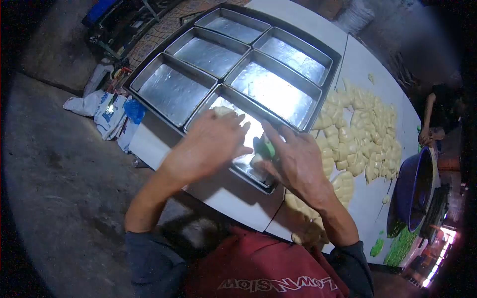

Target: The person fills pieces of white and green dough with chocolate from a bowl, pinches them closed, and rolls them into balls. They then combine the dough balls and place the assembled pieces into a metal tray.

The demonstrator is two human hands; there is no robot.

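Observation:
My left hand (211, 144) lies palm down over the nearest metal baking pan (238, 166), fingers spread, a pale dough piece (222, 111) showing just beyond its fingertips. My right hand (295, 161) reaches into the same pan from the right and grips a small green-handled tool (267, 148); a pale lump sits under its fingers. The pan is one of several shiny rectangular pans set in a dark tray (149, 59) on the white table (218, 196).
Several cut dough pieces (362, 134) are heaped on the table to the right. A blue basin (415, 191) stands at the table's right edge, with another person's arm (427, 119) beyond it. Bags (107, 111) lie on the floor at left.

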